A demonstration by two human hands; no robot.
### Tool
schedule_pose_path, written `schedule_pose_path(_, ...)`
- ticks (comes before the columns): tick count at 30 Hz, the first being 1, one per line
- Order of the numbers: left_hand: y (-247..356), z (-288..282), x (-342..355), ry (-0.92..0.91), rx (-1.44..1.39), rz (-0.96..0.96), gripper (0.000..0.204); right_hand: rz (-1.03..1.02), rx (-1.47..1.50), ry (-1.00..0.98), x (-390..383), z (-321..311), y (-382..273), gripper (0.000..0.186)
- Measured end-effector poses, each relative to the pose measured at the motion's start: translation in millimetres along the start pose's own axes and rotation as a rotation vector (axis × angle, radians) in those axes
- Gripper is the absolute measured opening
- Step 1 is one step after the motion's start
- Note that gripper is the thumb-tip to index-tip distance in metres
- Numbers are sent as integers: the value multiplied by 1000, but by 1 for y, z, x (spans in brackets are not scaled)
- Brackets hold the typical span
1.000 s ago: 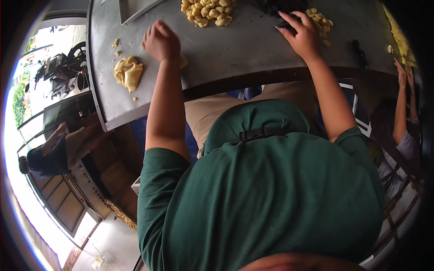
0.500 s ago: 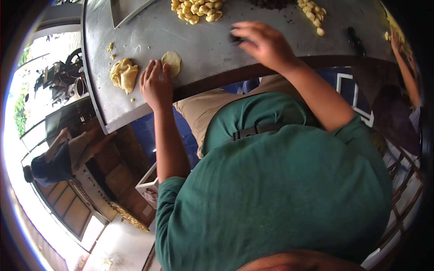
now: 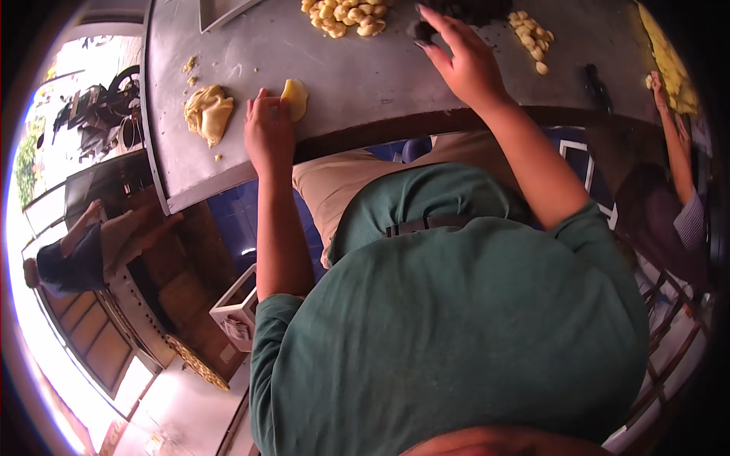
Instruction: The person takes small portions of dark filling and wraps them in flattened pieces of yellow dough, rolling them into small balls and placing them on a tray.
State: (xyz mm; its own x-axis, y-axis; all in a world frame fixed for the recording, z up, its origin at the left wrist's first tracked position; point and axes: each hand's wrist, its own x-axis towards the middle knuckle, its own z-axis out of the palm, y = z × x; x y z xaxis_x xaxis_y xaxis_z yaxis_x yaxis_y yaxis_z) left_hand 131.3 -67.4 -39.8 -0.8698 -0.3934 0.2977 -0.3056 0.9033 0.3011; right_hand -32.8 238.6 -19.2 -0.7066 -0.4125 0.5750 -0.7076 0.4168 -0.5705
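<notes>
My left hand [image 3: 269, 137] is at the near edge of the metal table, its fingers closed on the edge of a flat, pale yellow dough disc [image 3: 297, 100], which looks tilted up. To its left lies a soft, uneven lump of dough [image 3: 207, 115]. Farther off, my right hand [image 3: 473, 72] reaches over the table, with a small dark lump [image 3: 423, 31] between thumb and fingers. Just beyond those fingers is a heap of dark, crumbly filling [image 3: 475, 9], partly cut off by the picture's top.
Small pale dough balls form one pile [image 3: 346, 15] at the far middle and another [image 3: 532, 38] farther right. A black object [image 3: 598, 87] lies near the right edge. Another person's hand [image 3: 658, 90] is by a yellow mass [image 3: 671, 64]. A metal frame [image 3: 224, 11] stands far left.
My right hand has moved away from me and rightward to the dark heap, with the dark lump. The dough disc, flat before, now tilts up at my left fingers.
</notes>
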Motion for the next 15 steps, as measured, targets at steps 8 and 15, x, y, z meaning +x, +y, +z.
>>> schedule_pose_path(8, 61, -5, -8, -91, -1114, -435, 39, 31, 103, -200, -29, 9, -33, 38)
schedule_pose_path(15, 144, -33, -4, -630, -1733, -403, 63, -2, 363, -193, -10, 13, -25, 34)
